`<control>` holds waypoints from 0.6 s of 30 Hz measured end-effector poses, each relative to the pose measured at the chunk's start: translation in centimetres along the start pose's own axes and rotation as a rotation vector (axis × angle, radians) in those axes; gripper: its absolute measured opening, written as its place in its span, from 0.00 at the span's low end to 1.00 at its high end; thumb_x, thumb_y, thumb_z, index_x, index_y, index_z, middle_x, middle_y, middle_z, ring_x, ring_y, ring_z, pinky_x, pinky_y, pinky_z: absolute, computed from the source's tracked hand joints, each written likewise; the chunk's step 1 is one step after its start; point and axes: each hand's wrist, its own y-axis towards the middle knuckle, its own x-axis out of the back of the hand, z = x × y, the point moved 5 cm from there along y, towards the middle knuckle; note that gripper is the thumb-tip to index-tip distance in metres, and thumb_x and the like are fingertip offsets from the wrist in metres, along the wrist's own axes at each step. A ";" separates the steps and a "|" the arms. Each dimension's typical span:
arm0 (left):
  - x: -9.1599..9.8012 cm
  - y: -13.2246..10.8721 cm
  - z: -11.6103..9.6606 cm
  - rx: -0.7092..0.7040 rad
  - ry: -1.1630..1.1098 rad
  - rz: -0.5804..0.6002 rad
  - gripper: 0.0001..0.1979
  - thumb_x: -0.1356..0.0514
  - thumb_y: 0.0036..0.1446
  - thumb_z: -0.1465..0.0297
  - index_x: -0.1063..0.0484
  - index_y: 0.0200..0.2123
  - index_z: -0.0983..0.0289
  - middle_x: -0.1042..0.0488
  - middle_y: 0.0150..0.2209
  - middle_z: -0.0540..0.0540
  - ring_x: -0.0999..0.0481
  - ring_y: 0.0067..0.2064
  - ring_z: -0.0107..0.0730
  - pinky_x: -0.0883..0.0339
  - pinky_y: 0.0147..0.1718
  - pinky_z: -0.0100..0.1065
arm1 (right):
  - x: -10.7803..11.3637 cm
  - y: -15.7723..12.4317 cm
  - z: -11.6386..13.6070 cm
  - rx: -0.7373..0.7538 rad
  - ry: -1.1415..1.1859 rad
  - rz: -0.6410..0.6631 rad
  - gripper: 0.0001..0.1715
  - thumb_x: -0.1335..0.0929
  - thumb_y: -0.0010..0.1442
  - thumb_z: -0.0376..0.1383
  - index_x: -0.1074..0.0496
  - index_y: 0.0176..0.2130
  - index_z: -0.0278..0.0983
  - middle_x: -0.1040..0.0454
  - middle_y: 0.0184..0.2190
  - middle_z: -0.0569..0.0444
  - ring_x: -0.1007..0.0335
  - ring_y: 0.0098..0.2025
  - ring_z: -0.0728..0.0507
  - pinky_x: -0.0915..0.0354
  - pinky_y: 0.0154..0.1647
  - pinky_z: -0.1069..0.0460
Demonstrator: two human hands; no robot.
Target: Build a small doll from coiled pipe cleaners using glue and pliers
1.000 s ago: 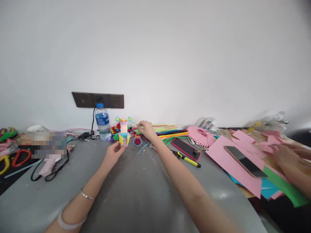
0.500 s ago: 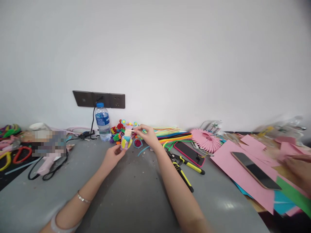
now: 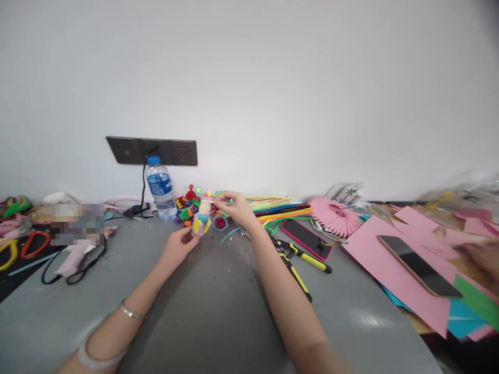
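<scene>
My left hand is closed at the fingertips around the lower end of a small fuzzy doll-like figure, with yellow, blue, lilac and cream parts, like pipe cleaners. At its upper end my right hand pinches a thin pale strip. This strip lies across the top of the figure; whether it is fixed there I cannot tell. Behind the figure stands a cluster of colourful pipe-cleaner pieces, partly hidden by it. A small blue ring with a dark red middle lies beside the figure.
Behind my right wrist lie loose pipe cleaners. Yellow-black pliers, a pink-cased phone and a folded pink paper fan lie rightward. A water bottle and a pink glue gun are leftward. Another person's hand is far right.
The view has shifted slightly. The figure is held a little higher and more upright in view, with more of its cream part showing. Both hands keep their grip.
</scene>
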 end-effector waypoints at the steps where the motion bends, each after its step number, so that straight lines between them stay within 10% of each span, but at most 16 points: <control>1: 0.0 0.0 -0.2 -0.002 0.000 0.001 0.20 0.37 0.45 0.58 0.22 0.33 0.69 0.27 0.22 0.50 0.33 0.25 0.29 0.39 0.25 0.28 | -0.1 0.0 0.0 0.001 -0.002 0.002 0.11 0.31 0.55 0.39 0.26 0.28 0.34 0.27 0.26 0.55 0.35 0.31 0.47 0.39 0.35 0.53; 12: 0.4 -0.3 -1.3 0.046 -0.096 -0.022 0.18 0.36 0.43 0.57 0.24 0.26 0.68 0.33 0.19 0.48 0.40 0.23 0.25 0.45 0.22 0.27 | 4.1 -0.2 0.9 0.075 0.017 -0.209 0.09 0.30 0.57 0.41 0.28 0.30 0.37 0.25 0.30 0.53 0.33 0.32 0.46 0.36 0.37 0.51; 18: 1.9 -0.1 -1.4 0.020 -0.111 -0.163 0.19 0.35 0.43 0.56 0.23 0.29 0.68 0.30 0.21 0.49 0.35 0.25 0.29 0.43 0.23 0.27 | 0.5 -0.2 -1.0 0.033 0.055 -0.021 0.06 0.34 0.60 0.39 0.30 0.34 0.38 0.25 0.29 0.55 0.30 0.29 0.47 0.34 0.33 0.53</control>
